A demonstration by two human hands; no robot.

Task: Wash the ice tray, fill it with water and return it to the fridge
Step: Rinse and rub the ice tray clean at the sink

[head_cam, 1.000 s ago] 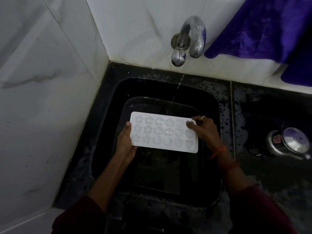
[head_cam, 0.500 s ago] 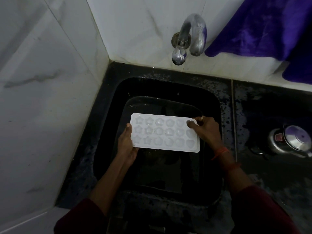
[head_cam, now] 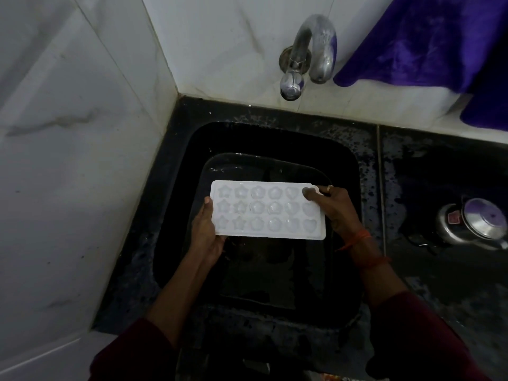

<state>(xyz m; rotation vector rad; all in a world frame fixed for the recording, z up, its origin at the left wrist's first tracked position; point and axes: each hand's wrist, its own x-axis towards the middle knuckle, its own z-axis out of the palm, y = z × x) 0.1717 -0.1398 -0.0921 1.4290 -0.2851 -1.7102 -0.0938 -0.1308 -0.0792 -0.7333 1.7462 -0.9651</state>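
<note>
A white ice tray with star, flower and heart shaped cells is held level over the black sink. My left hand grips its left short edge. At the other end my right hand holds the tray's right side, thumb pressed on the top right cell. The cells glisten as if wet. A metal tap sticks out of the white tiled wall above the sink; no water stream shows under it.
A dark tub or tray lies inside the sink under the ice tray. A steel pressure cooker sits on the wet black counter at right. Purple cloth hangs at the top right. White marble wall closes the left side.
The thin stream of water from the tap seen a second ago has stopped. The tray and both hands have stayed almost still over the sink.
</note>
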